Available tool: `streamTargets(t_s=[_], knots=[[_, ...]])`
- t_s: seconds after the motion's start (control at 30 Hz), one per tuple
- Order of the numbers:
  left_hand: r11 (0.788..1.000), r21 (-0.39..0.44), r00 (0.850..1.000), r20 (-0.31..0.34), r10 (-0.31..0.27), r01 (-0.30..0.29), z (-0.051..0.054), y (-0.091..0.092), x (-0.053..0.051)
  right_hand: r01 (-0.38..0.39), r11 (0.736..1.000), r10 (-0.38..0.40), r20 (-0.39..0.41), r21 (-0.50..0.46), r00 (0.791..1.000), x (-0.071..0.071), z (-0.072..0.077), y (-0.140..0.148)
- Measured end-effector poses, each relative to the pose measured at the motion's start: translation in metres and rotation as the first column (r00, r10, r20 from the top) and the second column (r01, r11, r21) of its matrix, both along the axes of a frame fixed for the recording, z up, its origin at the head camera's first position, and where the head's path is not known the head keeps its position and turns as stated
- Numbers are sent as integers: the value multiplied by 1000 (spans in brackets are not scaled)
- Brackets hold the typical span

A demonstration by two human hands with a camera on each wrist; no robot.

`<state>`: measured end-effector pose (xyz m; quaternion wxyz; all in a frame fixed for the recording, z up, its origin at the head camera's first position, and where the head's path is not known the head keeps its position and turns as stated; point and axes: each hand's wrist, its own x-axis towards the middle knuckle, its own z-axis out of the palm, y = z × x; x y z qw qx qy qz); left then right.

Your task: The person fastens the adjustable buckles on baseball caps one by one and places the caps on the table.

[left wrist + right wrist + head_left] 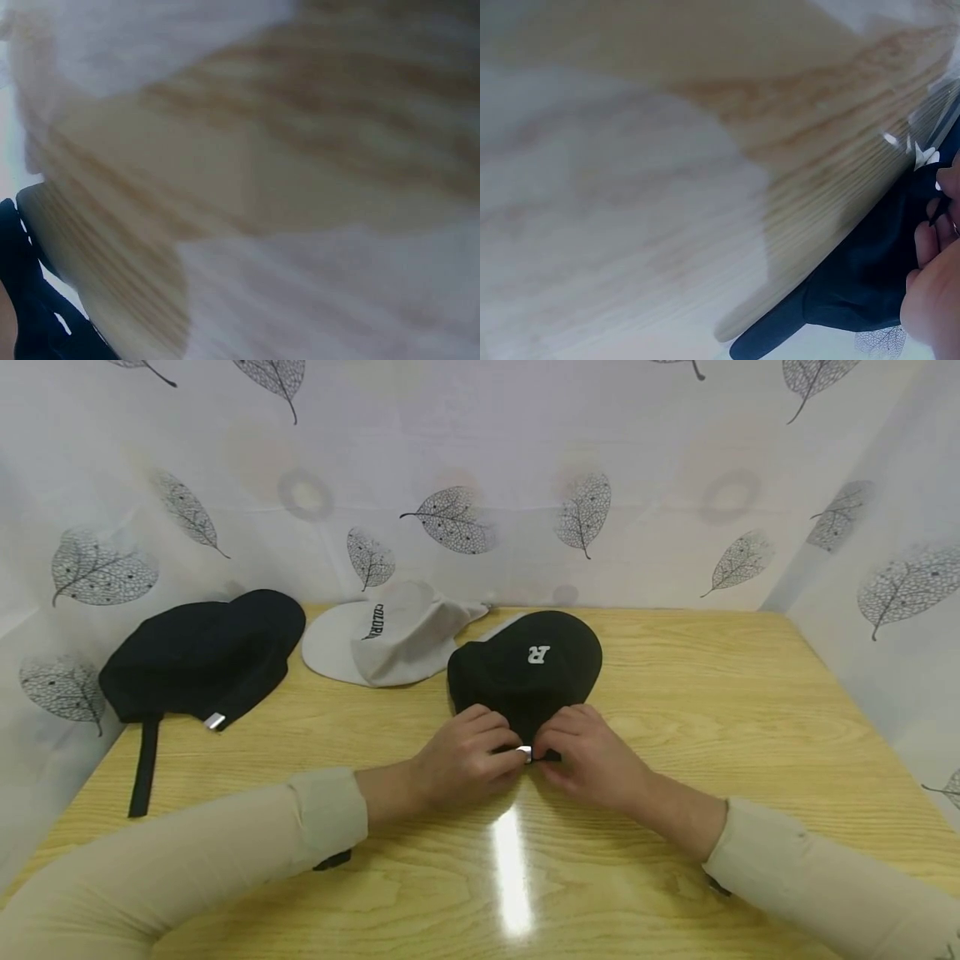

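Observation:
A black baseball cap (562,639) with a white letter R lies at the middle of the table, its back strap towards me. My left hand (472,758) pinches that strap from the left, beside a small silver buckle (527,752). From the right, my right hand (596,756) pinches the strap, its fingertips close to the buckle. The right wrist view shows the dark cap (855,277) with curled fingers (927,244) at its edge. Only a slice of dark cloth (37,315) enters the left wrist view. My fingers hide most of the strap.
A light grey cap (408,643) with dark lettering lies behind on the left, close to the black one. Farther left is another black cap (195,652), its loose strap (145,768) hanging towards me. A leaf-patterned curtain (510,443) borders the wooden table (712,693).

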<state>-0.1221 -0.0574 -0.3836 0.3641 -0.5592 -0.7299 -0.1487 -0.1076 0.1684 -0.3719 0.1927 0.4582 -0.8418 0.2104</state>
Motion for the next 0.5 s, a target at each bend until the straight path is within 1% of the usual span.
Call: streamTargets(t_s=[0.13,0.5], knots=[[1000,-4,1000,-1,5,-5,0,0,0,-4,1000,4,-13,-3,1000,1,1,0],[1000,-5,1000,2,9,-9,0,0,0,37,999,-37,19,17,999,2,3,0]])
